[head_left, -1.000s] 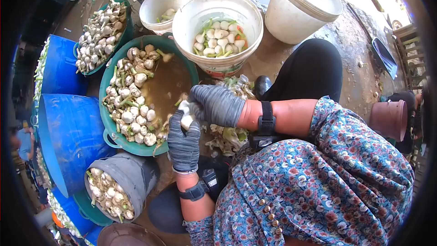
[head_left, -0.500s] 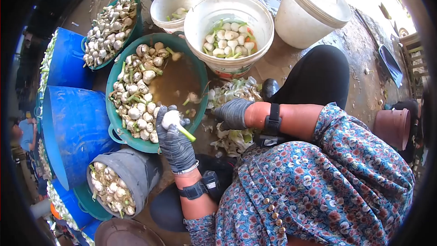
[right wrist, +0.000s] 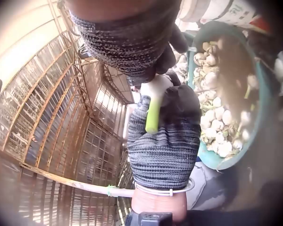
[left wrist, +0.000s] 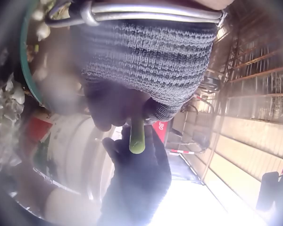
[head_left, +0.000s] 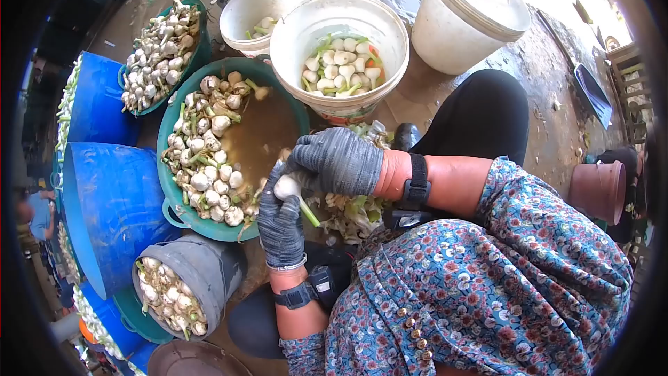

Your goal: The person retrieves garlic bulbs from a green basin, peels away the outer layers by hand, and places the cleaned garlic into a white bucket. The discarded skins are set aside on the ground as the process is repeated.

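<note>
My gloved left hand (head_left: 282, 230) grips a white garlic bulb (head_left: 286, 186), its green stem pointing down and right. From the right, my gloved right hand (head_left: 337, 160) meets the bulb's top, its fingers curled against it. In the left wrist view the cut end of the stem (left wrist: 137, 141) shows between both hands; the bulb itself is mostly hidden. Seen from the right wrist, the bulb (right wrist: 156, 87) sits between the left thumb and fingers, with the right fingertips at its upper side. Both hands are by the near right rim of a green tub (head_left: 165, 188).
The tub holds unpeeled garlic and brown water. A white bucket (head_left: 278, 63) behind it contains peeled bulbs in water. Garlic peelings (head_left: 355, 219) lie below my right hand. Around stand a grey bucket of garlic (head_left: 223, 264), blue barrels (head_left: 118, 202) and a lidded white bucket (head_left: 463, 21).
Half a second ago my right hand was apart from the bulb, over the peelings; it has come back left to it. The left hand has kept the bulb and shifted slightly right.
</note>
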`<state>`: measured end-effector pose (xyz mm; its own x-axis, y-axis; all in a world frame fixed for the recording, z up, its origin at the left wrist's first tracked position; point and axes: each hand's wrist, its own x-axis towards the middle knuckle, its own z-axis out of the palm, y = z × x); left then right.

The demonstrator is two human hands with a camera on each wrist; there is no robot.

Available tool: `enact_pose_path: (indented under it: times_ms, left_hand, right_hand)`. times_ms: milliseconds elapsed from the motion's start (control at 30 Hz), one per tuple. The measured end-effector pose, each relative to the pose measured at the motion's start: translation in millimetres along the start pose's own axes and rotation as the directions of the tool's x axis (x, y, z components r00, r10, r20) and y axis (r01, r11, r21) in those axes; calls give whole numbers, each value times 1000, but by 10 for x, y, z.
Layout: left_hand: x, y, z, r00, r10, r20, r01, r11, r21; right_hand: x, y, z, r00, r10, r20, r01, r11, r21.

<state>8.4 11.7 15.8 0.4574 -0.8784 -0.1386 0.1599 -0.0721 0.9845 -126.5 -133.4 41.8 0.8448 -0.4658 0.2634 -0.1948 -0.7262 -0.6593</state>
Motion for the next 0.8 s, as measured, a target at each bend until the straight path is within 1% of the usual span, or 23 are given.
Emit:
enact_pose_path:
  times_ms: [67, 100, 133, 167, 200, 233, 267, 300, 333, 367, 400, 433, 467, 500, 533, 567, 600, 633, 667, 700, 733, 767, 800]
  left_hand:
    - [-11, 10, -3, 997, -2, 73, -16, 969, 246]
    - [-1, 16, 34, 997, -5, 80, -15, 969, 245]
    - [14, 31, 80, 996, 41, 82, -52, 990, 133]
    - [16, 57, 109, 993, 88, 77, -90, 996, 20]
    - [6, 109, 123, 997, 51, 63, -51, 999, -4]
    - [11, 87, 104, 997, 55, 60, -55, 998, -3]
    - [23, 39, 75, 996, 68, 62, -66, 997, -25]
    - [35, 24, 58, 995, 80, 63, -77, 996, -49]
    - [42, 21, 62, 990, 127, 54, -126, 992, -26]
    - [56, 1, 50, 991, 129, 48, -128, 991, -27]
    - [67, -45, 34, 991, 124, 58, -131, 982, 138]
    - [83, -28, 51, 991, 116, 65, -130, 945, 300]
    - [62, 7, 94, 986, 149, 79, -163, 958, 235]
    - [53, 19, 91, 987, 146, 70, -159, 959, 236]
    - [45, 21, 71, 975, 220, -27, -210, 957, 197]
    - [35, 33, 41, 949, 288, -126, -266, 950, 163]
    - [34, 94, -6, 943, 209, -260, -183, 976, 122]
    - [36, 109, -86, 940, 207, -270, -181, 977, 117]
    - [35, 115, -181, 906, 156, -394, -148, 988, 51]
    - [38, 129, -244, 855, 96, -510, -123, 992, -19]
    - [30, 144, -243, 816, 94, -570, -132, 991, -25]
    - [24, 158, -251, 810, 90, -579, -132, 991, -31]
    - [20, 166, -266, 803, 44, -595, -112, 991, -77]
  right_hand:
    - [8, 36, 14, 998, 24, -58, -16, 992, 121]
    - [0, 44, 39, 998, 31, -60, -23, 993, 120]
    - [-1, 51, 85, 981, 174, -86, -147, 954, 261]
    - [2, 63, 135, 945, 313, -89, -254, 881, 400]
    - [36, 121, 152, 879, 476, -22, -401, 765, 505]
    - [117, 91, 48, 711, 667, 223, -584, 382, 716]
    - [108, 279, 112, 664, 661, 350, -593, 180, 785]
    - [108, 358, 110, 621, 625, 473, -586, -31, 810]
    - [47, 365, 160, 670, 514, 535, -592, -65, 804]
    - [-48, 348, 214, 588, 428, 686, -662, -233, 712]
    - [-90, 218, 234, 615, 357, 703, -705, -149, 693]
    - [-138, 91, 280, 633, 281, 721, -738, -61, 672]
    - [-142, -43, 354, 682, 148, 716, -711, -97, 697]
    - [-106, -47, 310, 677, 141, 722, -717, -98, 691]
    - [-46, -11, 223, 673, 267, 690, -695, -94, 713]
    - [42, 28, 138, 657, 389, 646, -673, -84, 735]
    - [165, 74, 53, 745, 483, 460, -454, -138, 880]
    - [281, 232, -18, 758, 553, 347, -255, -239, 937]
    - [369, 199, -162, 782, 598, 173, -21, -252, 967]
    - [516, 404, -158, 828, 552, 100, 102, -323, 941]
    - [580, 532, -97, 810, 577, 105, 53, -251, 967]
    - [661, 547, -64, 790, 603, 107, 3, -178, 984]
    - [737, 610, 97, 781, 603, 161, -194, -9, 981]
